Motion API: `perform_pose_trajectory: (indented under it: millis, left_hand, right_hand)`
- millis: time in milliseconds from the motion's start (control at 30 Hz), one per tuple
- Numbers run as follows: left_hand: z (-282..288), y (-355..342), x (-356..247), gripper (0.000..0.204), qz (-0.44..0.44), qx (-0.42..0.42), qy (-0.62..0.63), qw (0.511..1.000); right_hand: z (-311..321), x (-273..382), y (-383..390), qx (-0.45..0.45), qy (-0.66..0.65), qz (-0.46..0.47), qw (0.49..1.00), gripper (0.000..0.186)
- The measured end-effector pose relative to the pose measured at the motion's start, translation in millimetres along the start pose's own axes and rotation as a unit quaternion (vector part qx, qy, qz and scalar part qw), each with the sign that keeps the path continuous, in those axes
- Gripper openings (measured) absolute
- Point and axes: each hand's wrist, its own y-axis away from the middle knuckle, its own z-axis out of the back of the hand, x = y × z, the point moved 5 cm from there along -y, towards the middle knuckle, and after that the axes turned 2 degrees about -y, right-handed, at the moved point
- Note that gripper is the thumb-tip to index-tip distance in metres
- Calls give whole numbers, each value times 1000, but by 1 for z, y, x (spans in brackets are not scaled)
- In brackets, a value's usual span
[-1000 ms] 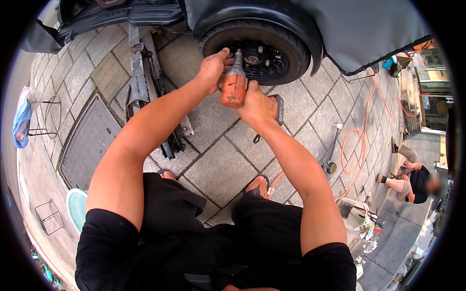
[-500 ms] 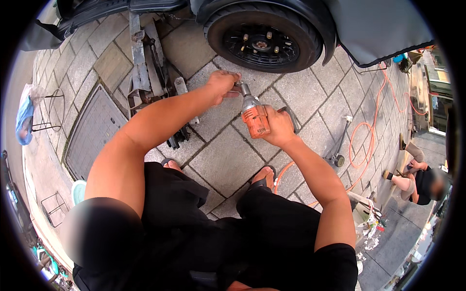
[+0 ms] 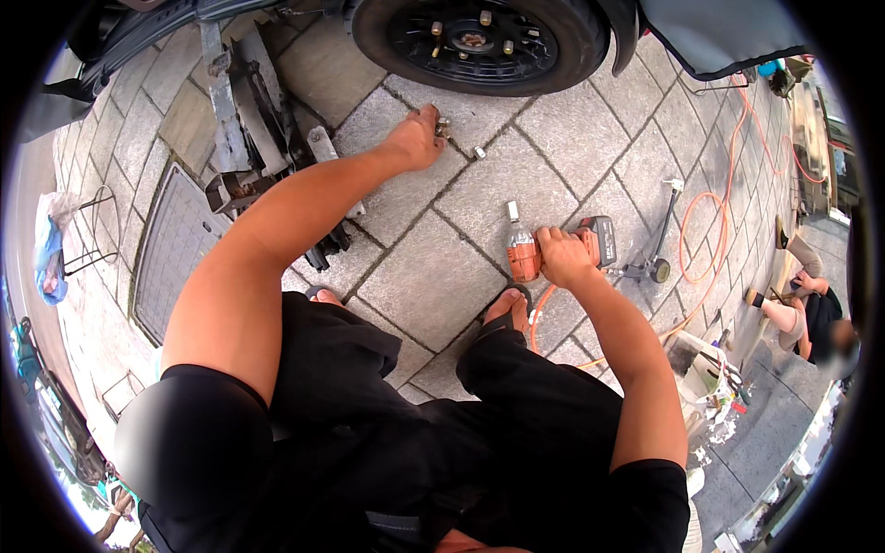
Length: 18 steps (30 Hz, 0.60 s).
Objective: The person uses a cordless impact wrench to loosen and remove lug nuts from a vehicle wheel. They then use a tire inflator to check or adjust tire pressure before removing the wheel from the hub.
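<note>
My right hand grips an orange and grey cordless impact wrench low over the paving, its socket pointing toward the wheel and its battery on the right. My left hand is reached out near the ground below the wheel, fingers curled at small metal lug nuts; whether all of them are in the fingers is hard to make out. Another small metal nut lies on the stone just right of that hand. The black wheel stands at the top with several brass-coloured nuts or studs showing around its hub.
A metal floor jack stands left of my left hand. An orange air hose coils to the right, beside a wheeled metal tool. A bin of tools is farther right, near a seated person. Grey stone slabs cover the ground.
The impact wrench has moved down and right, away from my left hand. My left hand has dropped toward the paving, and a loose nut now shows on the stone.
</note>
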Motion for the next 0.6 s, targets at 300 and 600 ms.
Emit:
perform_pose_trajectory:
  millis: [300,600]
  left_hand:
    - [6,-8,-16,57,-42,20,-73,996]
    - [17,17,10,46,-37,105,-247,962]
  right_hand:
    - [113,35,-106,-83,-269,-89,956,41]
    - [112,81,-191,-62,-291,-132,946,40]
